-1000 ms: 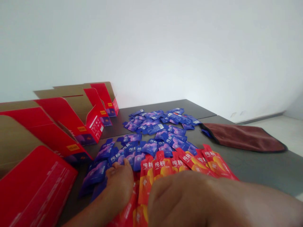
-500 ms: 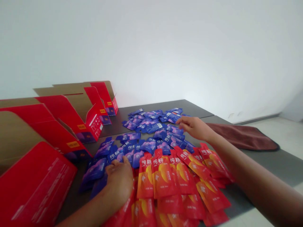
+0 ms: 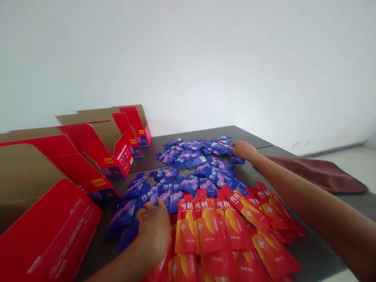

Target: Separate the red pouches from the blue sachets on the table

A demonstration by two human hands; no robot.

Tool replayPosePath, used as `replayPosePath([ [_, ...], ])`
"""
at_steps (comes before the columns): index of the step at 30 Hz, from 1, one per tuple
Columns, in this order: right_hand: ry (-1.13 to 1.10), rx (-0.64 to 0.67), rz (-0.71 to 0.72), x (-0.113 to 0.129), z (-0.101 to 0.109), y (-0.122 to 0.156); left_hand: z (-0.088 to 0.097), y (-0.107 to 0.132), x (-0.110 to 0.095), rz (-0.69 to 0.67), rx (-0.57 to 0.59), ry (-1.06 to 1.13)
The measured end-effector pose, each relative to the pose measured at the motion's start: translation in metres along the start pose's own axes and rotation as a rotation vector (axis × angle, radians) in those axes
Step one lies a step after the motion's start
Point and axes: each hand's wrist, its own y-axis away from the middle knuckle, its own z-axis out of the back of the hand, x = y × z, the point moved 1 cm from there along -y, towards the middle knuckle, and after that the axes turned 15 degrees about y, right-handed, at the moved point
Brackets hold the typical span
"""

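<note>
My left hand [image 3: 154,224] is low over the near blue pouches, fingers curled around the bottom of a blue pouch [image 3: 148,195] printed with white characters. Farther off, my right hand [image 3: 243,150] reaches to the right edge of the far heap. Its fingers are closed at the end of another blue pouch [image 3: 221,149]; the fingertips are partly hidden. Between my arms, red pouches [image 3: 207,225] with yellow fruit pictures lie in overlapping rows, partly against the blue ones.
Several open red cardboard boxes [image 3: 88,145] line the left side, the nearest with a large red flap [image 3: 55,231]. A brown cloth [image 3: 317,174] lies at the right of the dark table [image 3: 249,135]. A white wall [image 3: 205,66] rises behind.
My right hand has moved a little farther away and closed at a blue pouch on the far heap's right side. The left hand keeps its place on the near pouches. The view has shifted slightly.
</note>
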Motion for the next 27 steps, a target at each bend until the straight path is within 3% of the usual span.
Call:
replayPosePath([
  [5,0.005,0.054,-0.018,0.0,-0.014,-0.045,0.002,-0.001,0.0,-0.005,0.043,0.013],
  [9,-0.013,0.082,0.017,0.006,-0.027,-0.061,0.002,-0.002,0.0,-0.005,0.055,-0.009],
  [13,-0.059,0.07,0.109,0.015,-0.031,-0.064,-0.003,-0.004,0.001,-0.006,0.035,-0.022],
  [19,-0.198,0.037,0.303,0.022,-0.02,-0.062,-0.003,-0.004,0.001,-0.02,0.06,-0.048],
  [23,-0.216,-0.01,0.24,0.012,-0.015,-0.063,-0.002,-0.003,0.0,-0.02,0.058,-0.047],
  [27,-0.14,0.009,0.139,0.0,-0.024,-0.064,-0.001,-0.004,0.0,-0.014,0.041,-0.013],
])
